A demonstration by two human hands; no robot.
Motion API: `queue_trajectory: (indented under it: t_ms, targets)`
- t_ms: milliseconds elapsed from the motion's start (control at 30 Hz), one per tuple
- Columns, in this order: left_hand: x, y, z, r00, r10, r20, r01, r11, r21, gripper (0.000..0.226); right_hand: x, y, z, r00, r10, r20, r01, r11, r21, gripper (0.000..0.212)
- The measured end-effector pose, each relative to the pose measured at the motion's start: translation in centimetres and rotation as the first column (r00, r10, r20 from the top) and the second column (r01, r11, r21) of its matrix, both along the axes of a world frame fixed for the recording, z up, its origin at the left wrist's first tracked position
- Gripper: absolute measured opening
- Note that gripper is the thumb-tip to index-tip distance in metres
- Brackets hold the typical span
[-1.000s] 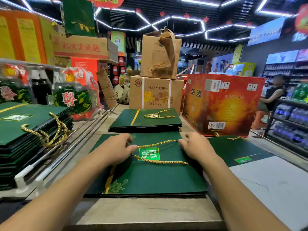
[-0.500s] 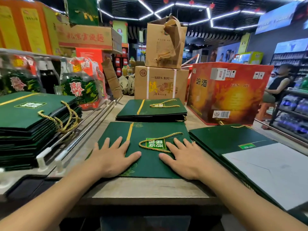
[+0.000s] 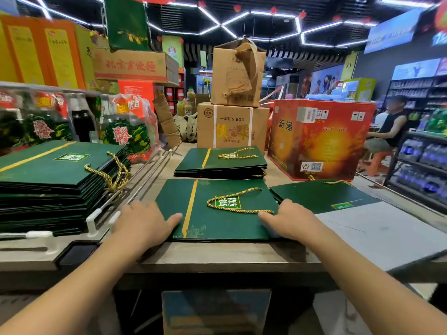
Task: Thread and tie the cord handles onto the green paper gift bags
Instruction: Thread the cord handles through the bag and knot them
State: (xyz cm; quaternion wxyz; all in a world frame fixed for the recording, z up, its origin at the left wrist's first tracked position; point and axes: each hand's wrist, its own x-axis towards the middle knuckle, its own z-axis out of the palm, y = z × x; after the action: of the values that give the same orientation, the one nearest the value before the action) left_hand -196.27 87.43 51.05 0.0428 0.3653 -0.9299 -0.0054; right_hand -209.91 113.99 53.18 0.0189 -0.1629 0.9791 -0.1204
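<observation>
On bag (image 3: 217,227), left hand (image 3: 142,223), right hand (image 3: 292,221) gripping

We have bare tabletop (image 3: 217,256) along the near edge. Left, rails (image 3: 142,182) and a tall bag stack (image 3: 48,189) hem us in; ahead sits a second stack (image 3: 217,165), right a big red box (image 3: 319,141).

I count one loose green bag (image 3: 217,228) carrying one gold cord (image 3: 239,210), three bag stacks (the left stack (image 3: 48,180), the far stack (image 3: 239,163), the right stack (image 3: 314,197)), one red box (image 3: 319,139) and one taped brown carton (image 3: 232,124).
</observation>
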Motion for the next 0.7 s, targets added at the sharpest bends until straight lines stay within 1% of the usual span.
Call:
queue_trajectory:
  t_ms: [33,100,133,200,233,267,333,400,433,467,500,533,567,600,667,700]
  targets:
    - [0.1,0.1,0.1,1.000,0.012,0.010,-0.012,1.000,0.020,0.098,0.2,0.5,0.6,0.998,0.011,0.069,-0.007,0.998,-0.070,0.051]
    - [0.0,0.4,0.1,0.999,0.039,-0.001,-0.039,0.996,0.079,0.105,0.5,1.3,1.2,0.978,0.005,0.208,0.050,0.964,-0.261,0.045]
    - [0.0,0.6,0.2,0.999,0.051,-0.011,-0.049,0.993,0.110,0.108,0.4,1.7,1.2,0.962,0.005,0.273,0.093,0.933,-0.347,0.046]
    - [0.3,0.6,0.4,0.997,0.063,-0.039,-0.055,0.982,0.181,0.112,0.1,2.4,0.8,0.940,0.028,0.339,0.143,0.872,-0.469,0.051]
    - [0.5,0.7,0.5,0.996,0.055,-0.069,-0.038,0.974,0.224,0.109,-0.1,2.8,0.5,0.933,0.050,0.356,0.155,0.837,-0.524,0.054]
    - [0.9,0.9,0.7,0.992,0.041,-0.117,-0.008,0.963,0.270,0.101,-0.3,3.2,0.2,0.922,0.078,0.379,0.173,0.794,-0.583,0.055]
    - [1.7,1.0,1.1,0.963,0.045,-0.265,0.067,0.915,0.399,0.077,-0.2,3.7,-0.5,0.910,0.146,0.389,0.171,0.721,-0.671,0.049]
    - [2.2,0.9,1.4,0.897,0.095,-0.432,0.178,0.816,0.549,0.052,-0.1,4.0,-1.4,0.906,0.214,0.365,0.139,0.664,-0.735,0.039]
    - [2.5,0.8,1.5,0.866,0.120,-0.485,0.237,0.755,0.611,0.045,-0.2,4.1,-1.9,0.905,0.244,0.349,0.129,0.623,-0.771,0.040]
    - [2.8,0.7,1.5,0.833,0.152,-0.532,0.305,0.676,0.671,0.047,-0.4,4.2,-2.3,0.909,0.265,0.322,0.118,0.577,-0.808,0.045]
    - [2.9,0.5,1.3,0.784,0.201,-0.588,0.380,0.593,0.710,0.055,-0.7,4.3,-2.6,0.918,0.275,0.287,0.105,0.528,-0.843,0.052]
    - [3.2,0.4,1.2,0.718,0.262,-0.644,0.455,0.523,0.720,0.059,-0.9,4.4,-2.8,0.923,0.287,0.254,0.092,0.477,-0.874,0.058]
    - [3.4,0.6,1.3,0.648,0.312,-0.695,0.528,0.474,0.705,0.057,-1.0,4.4,-2.8,0.928,0.302,0.217,0.074,0.423,-0.903,0.061]
    - [3.5,0.8,1.5,0.586,0.345,-0.733,0.588,0.440,0.678,0.052,-1.1,4.3,-2.7,0.936,0.307,0.174,0.051,0.372,-0.927,0.059]
    - [3.0,1.1,1.9,0.483,0.388,-0.785,0.668,0.416,0.617,0.048,-1.1,4.0,-2.0,0.951,0.296,0.085,-0.009,0.303,-0.953,0.046]
    - [2.5,1.1,2.2,0.443,0.393,-0.805,0.689,0.426,0.587,0.046,-1.2,3.7,-1.6,0.957,0.285,0.049,-0.036,0.285,-0.958,0.042]
